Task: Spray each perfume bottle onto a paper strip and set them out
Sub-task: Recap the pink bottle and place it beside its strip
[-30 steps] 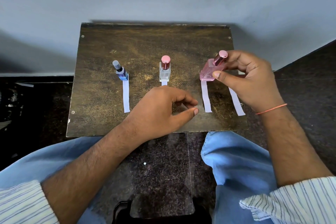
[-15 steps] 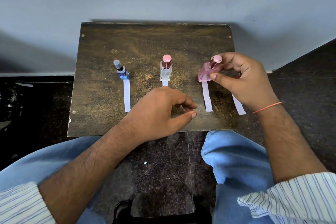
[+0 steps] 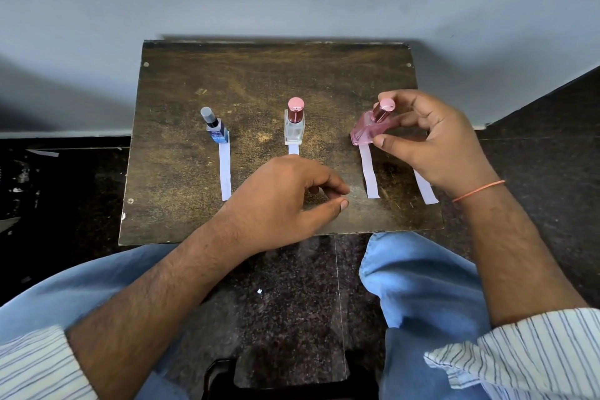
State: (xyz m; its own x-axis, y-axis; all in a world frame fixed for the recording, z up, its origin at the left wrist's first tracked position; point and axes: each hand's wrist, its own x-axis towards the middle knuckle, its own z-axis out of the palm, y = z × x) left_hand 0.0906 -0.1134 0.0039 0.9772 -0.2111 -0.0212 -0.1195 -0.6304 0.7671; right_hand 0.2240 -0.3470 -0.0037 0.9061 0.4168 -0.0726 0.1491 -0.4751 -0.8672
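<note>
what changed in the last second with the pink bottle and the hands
The right hand, gripping the pink bottle throughout, lowered it toward the far end of its paper strip. The left hand, blue bottle and clear bottle stayed put.

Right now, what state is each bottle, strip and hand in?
Blue bottle: upright, capped, at its strip's far end.
Clear bottle: upright, capped.
Pink bottle: tilted, capped, held.
Right hand: grips the pink bottle.
Left hand: loosely curled, holds nothing, covers the middle strip.
Rightmost strip: flat, no bottle seen.
</note>
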